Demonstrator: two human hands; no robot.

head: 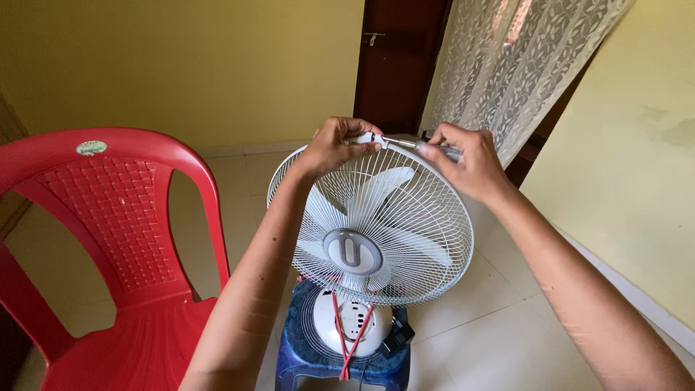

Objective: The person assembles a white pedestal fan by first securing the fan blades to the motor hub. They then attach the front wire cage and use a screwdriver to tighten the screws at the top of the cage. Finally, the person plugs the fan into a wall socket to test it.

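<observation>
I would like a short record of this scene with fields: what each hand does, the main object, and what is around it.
left hand: left hand grips the top rim of the fan guard at a small clip
right hand: right hand holds a screwdriver, tip at the clip
main object: white fan, blades behind the wire guard
support: blue stool under the fan
left side: red plastic chair
background: dark door, lace curtain

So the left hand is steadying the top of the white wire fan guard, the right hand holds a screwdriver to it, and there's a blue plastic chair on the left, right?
Nearly. The head view shows the plastic chair is red, not blue. The rest stands: left hand on the white wire fan guard, right hand holding the screwdriver.
</observation>
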